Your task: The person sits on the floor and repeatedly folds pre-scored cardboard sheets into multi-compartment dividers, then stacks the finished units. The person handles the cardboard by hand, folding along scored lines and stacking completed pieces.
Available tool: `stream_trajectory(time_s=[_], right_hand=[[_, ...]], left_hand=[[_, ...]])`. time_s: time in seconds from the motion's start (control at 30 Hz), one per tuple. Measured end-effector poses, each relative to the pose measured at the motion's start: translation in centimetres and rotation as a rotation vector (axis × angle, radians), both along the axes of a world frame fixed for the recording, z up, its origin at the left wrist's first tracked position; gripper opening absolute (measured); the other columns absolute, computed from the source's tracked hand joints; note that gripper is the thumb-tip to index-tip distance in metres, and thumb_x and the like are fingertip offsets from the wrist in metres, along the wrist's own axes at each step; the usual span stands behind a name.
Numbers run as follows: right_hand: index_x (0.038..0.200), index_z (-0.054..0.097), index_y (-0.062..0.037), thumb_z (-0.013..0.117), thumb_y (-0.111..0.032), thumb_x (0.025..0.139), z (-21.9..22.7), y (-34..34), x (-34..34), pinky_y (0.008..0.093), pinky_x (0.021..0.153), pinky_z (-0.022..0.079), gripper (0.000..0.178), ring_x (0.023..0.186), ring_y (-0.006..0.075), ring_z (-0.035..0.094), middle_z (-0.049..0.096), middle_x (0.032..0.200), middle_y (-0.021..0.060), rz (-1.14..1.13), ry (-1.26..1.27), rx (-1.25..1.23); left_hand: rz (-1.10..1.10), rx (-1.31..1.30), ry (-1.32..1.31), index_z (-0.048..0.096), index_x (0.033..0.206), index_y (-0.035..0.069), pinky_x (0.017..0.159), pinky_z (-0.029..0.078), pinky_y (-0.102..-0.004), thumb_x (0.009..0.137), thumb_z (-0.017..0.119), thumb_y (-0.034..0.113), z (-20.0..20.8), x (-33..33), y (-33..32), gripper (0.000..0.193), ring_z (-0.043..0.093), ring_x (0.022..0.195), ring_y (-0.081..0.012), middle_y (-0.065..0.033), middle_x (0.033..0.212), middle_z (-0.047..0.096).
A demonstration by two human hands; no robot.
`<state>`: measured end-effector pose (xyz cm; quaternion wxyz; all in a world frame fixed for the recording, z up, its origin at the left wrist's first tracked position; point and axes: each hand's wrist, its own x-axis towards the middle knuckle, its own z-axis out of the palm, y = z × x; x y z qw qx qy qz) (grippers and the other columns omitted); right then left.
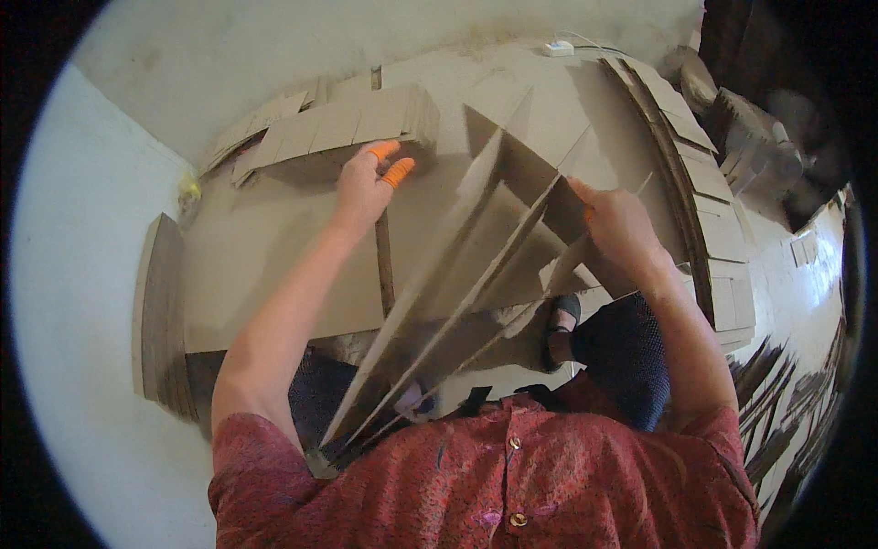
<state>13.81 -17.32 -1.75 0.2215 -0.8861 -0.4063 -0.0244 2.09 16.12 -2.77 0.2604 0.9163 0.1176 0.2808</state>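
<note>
My left hand (366, 188) is open, thumb and forefinger apart, both tipped with orange finger covers. It is at the near edge of a row of upright brown cardboard pieces (347, 123) on the table; whether it touches them I cannot tell. My right hand (622, 224), with orange showing on a finger, is closed on a cardboard divider (521, 156). Long cardboard strips (457, 293) cross that divider and slant down toward my lap, somewhat blurred. How the strips meet the divider under my right fingers is hidden.
A cardboard-coloured table (274, 274) has a dark gap across it. Stacked cardboard (160, 316) leans at the left wall; a long row of cardboard pieces (713, 201) lines the right. A white power strip (559, 48) lies at the back. Dark cardboard strips (777, 403) lie lower right.
</note>
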Motion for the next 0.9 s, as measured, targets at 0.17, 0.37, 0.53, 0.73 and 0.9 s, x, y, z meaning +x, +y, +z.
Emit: stream_trajectory(time_s=[0.17, 0.37, 0.53, 0.73, 0.9], right_hand=[[0.122, 0.061, -0.0116, 0.051, -0.004, 0.081, -2.3, 1.3, 5.3, 0.0486, 0.072, 0.049, 0.043, 0.079, 0.0419, 0.062, 0.063, 0.083, 0.0244, -0.026, -0.094, 0.020], [0.126, 0.058, -0.0154, 0.053, -0.012, 0.087, -2.0, 2.5, 8.9, 0.0482, 0.075, 0.050, 0.039, 0.083, 0.0419, 0.063, 0.065, 0.085, 0.0235, -0.204, -0.271, -0.087], [0.125, 0.054, 0.0006, 0.056, -0.023, 0.091, -0.1, 2.8, 5.3, 0.0457, 0.079, 0.051, 0.041, 0.090, 0.0371, 0.063, 0.064, 0.102, 0.0211, -0.114, -0.332, 0.372], [0.120, 0.056, 0.0042, 0.055, -0.019, 0.093, 1.9, 3.2, -0.4, 0.0339, 0.078, 0.051, 0.035, 0.089, 0.0206, 0.063, 0.063, 0.104, 0.0131, 0.149, 1.315, 1.077], [0.115, 0.062, -0.0004, 0.048, -0.005, 0.089, 0.6, -2.8, 0.2, 0.0268, 0.074, 0.049, 0.030, 0.085, 0.0137, 0.061, 0.064, 0.104, 0.0062, -0.082, 0.578, 1.009]], left_hand=[[0.287, 0.693, 0.043, 0.053, 0.128, 0.002, 0.097, 0.043, -0.0404, 0.086, 0.068, 0.032, -2.0, 4.0, 5.0, 0.054, 0.051, 0.119, -0.0305, -0.0161, 0.127, 0.056], [0.173, 0.286, 0.373, 0.058, 0.125, 0.005, 0.091, 0.047, -0.0333, 0.088, 0.065, 0.020, 0.9, 5.5, 8.1, 0.040, 0.062, 0.103, -0.0278, -0.0168, 0.109, 0.066], [0.212, 0.142, 0.244, 0.066, 0.112, 0.002, 0.070, 0.052, -0.0357, 0.087, 0.056, 0.007, 4.8, 3.1, 5.7, 0.027, 0.066, 0.079, -0.0301, -0.0198, 0.092, 0.067], [-0.577, 0.215, -0.184, 0.057, 0.126, 0.005, 0.096, 0.045, -0.0320, 0.081, 0.066, 0.003, 1.7, -0.2, -7.9, 0.046, 0.059, 0.112, -0.0244, -0.0160, 0.123, 0.060], [-0.290, 0.074, 0.015, 0.057, 0.126, 0.003, 0.096, 0.044, -0.0313, 0.083, 0.068, 0.008, 1.5, -2.2, -11.5, 0.045, 0.058, 0.113, -0.0252, -0.0178, 0.120, 0.061]])
